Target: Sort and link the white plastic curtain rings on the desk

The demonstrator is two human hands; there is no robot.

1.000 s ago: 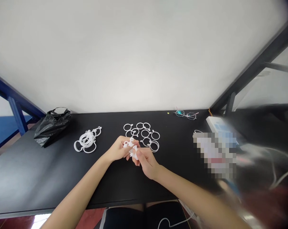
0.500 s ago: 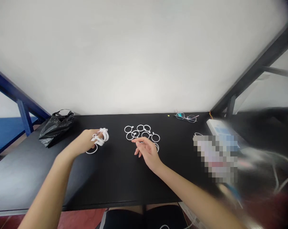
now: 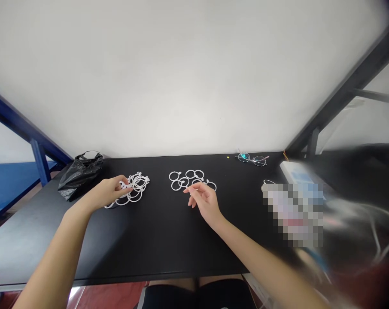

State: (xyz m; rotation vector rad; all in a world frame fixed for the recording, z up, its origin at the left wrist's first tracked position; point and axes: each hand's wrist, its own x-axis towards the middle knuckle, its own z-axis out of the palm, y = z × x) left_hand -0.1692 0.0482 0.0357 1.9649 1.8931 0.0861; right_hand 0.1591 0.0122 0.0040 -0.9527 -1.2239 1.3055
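My left hand [image 3: 109, 191] is beside a loose heap of white plastic rings [image 3: 139, 183], each with a small round tab. Its thumb and fingers are apart at the heap's left side, and it grips nothing that I can see. To the right lies a second group of white rings [image 3: 174, 176], spread flat and partly overlapping on the black table [image 3: 156, 240]. Over the near edge of this group hovers my right hand [image 3: 205, 201], fingers loosely bent and apart, with no ring visible in it. It hides some of the rings.
A black plastic bag [image 3: 81, 176] sits at the far left. Eyeglasses [image 3: 251, 159] lie near the wall at the back. On the right are a white box [image 3: 294, 171], a blurred-out item [image 3: 293, 214] and white cables [image 3: 373, 231]. Slanted metal beams [image 3: 339, 81] flank the table.
My left hand has let go of the bunch of rings, which now lie spread on the table, and has drawn slightly left. My right hand has shifted slightly to the right.
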